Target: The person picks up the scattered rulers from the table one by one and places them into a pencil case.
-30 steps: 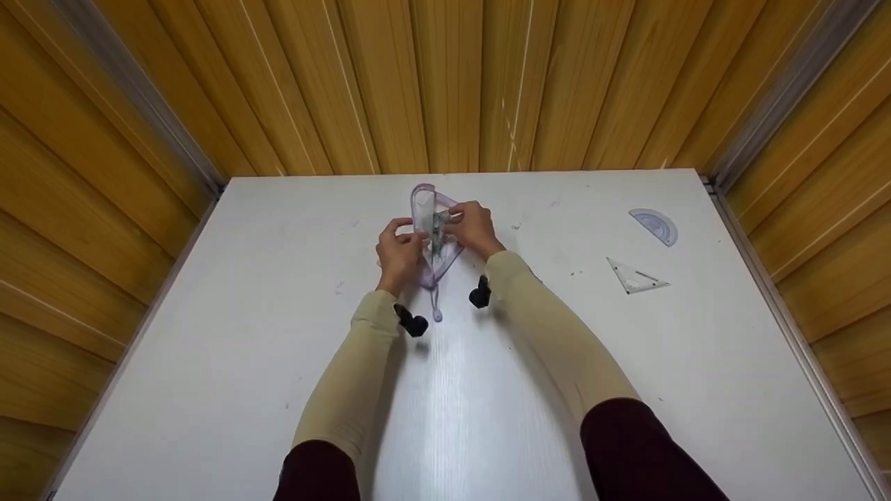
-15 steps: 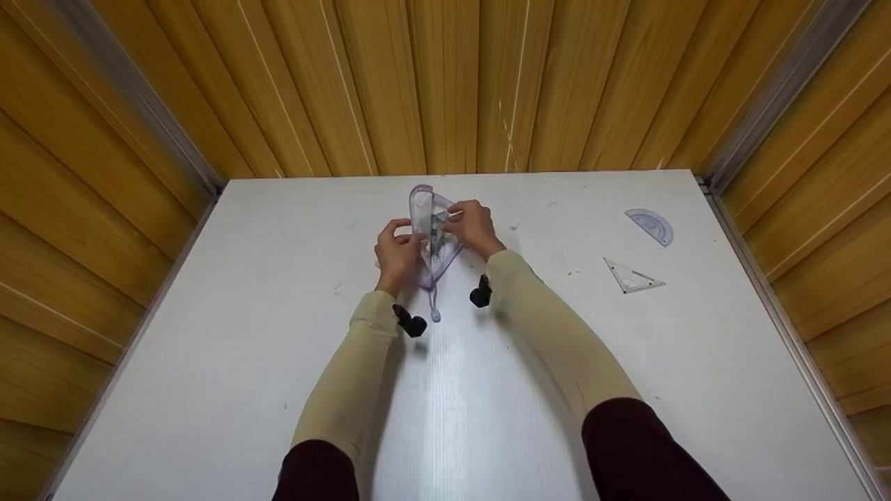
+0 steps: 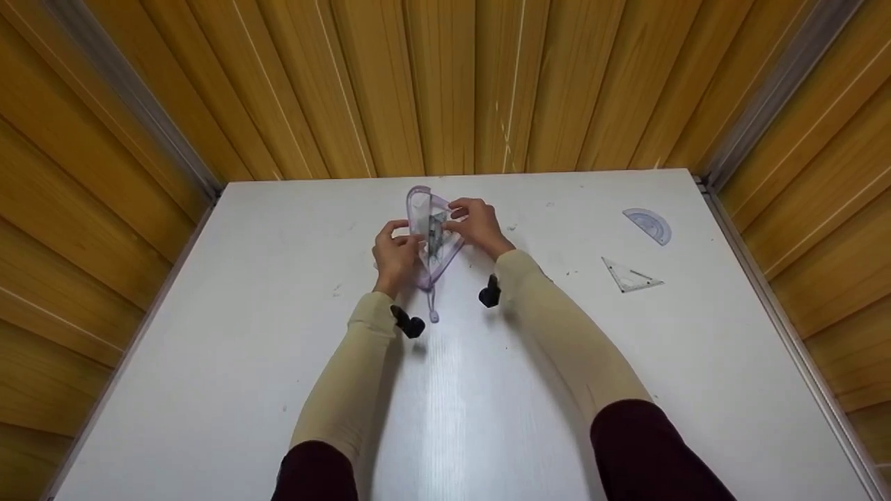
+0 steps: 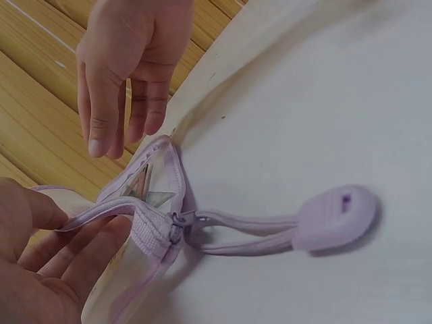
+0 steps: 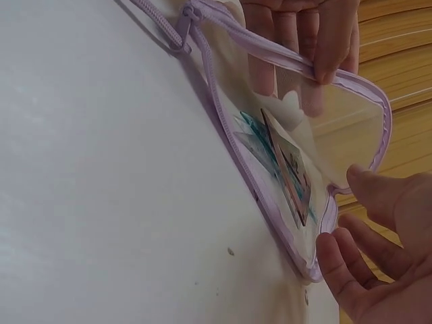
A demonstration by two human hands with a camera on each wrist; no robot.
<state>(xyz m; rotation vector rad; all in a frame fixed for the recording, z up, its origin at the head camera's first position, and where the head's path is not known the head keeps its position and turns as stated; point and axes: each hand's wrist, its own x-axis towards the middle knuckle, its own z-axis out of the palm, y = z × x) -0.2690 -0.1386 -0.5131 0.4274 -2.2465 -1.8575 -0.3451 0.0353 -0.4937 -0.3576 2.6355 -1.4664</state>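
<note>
Left grip [image 3: 395,255] pinches pouch [image 3: 423,221]; right grip [image 3: 482,225] parted, beside it; protractor [image 3: 649,225], set square [image 3: 630,283] well off right

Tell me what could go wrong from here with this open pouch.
1. The left hand pinches one edge of the pouch, while the right hand shows no clear grip, so the mouth could sag shut.
2. Flat tools sit inside the open pouch; a sharp tilt might spill them.
3. The protractor and triangle ruler lie off to the right on the table and might get overlooked.
</note>
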